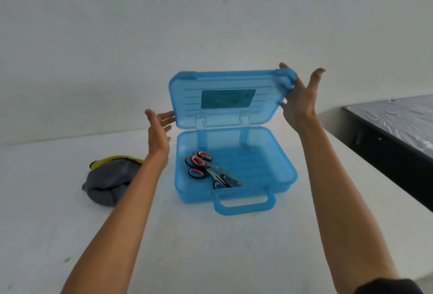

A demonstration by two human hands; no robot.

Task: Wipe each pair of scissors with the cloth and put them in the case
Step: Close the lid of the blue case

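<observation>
A translucent blue plastic case (278,176) stands open on the white table, its lid (225,99) upright. Inside, at the left of the tray, lie several pairs of scissors (206,169) with black, pink and orange handles, heaped together. My right hand (300,101) touches the lid's upper right corner, fingers partly behind the plastic. Beside the lid's lower left corner is my left hand (159,129), fingers apart, fingertips near or on the edge. A crumpled grey cloth (107,183) with a yellow edge lies on the table left of the case.
The white table (210,247) runs up to a white wall behind the case. At the right stands a dark piece of furniture (398,134) with a shiny grey top. The case's carry handle (243,204) points toward me.
</observation>
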